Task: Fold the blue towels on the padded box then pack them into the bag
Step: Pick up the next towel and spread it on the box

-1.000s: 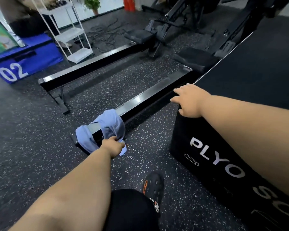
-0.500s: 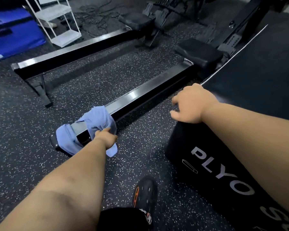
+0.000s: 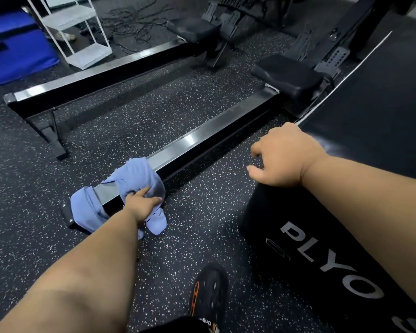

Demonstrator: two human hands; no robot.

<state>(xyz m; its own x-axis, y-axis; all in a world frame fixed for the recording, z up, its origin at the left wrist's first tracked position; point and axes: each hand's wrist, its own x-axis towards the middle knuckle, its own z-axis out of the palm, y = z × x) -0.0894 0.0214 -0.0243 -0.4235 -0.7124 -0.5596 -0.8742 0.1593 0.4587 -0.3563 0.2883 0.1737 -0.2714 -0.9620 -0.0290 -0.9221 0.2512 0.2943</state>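
Observation:
A crumpled blue towel (image 3: 135, 181) is draped over the near end of a black rowing-machine rail (image 3: 202, 145) on the floor. My left hand (image 3: 142, 204) reaches down and grips the towel's right part. My right hand (image 3: 283, 157) rests, fingers curled, on the front left corner of the black padded box (image 3: 375, 121) marked "PLYO", holding nothing. No bag is in view.
A second black rail (image 3: 101, 75) lies further back, with rower seats (image 3: 286, 73) and footrests beyond. A white wire shelf (image 3: 79, 32) and a blue padded block (image 3: 15, 51) stand at the far left. My dark shoe (image 3: 209, 292) is on the speckled rubber floor.
My left hand has shifted its hold on the towel, fingers now spread over the bunched part. The view has dropped and moved closer. My right hand stays on the box corner.

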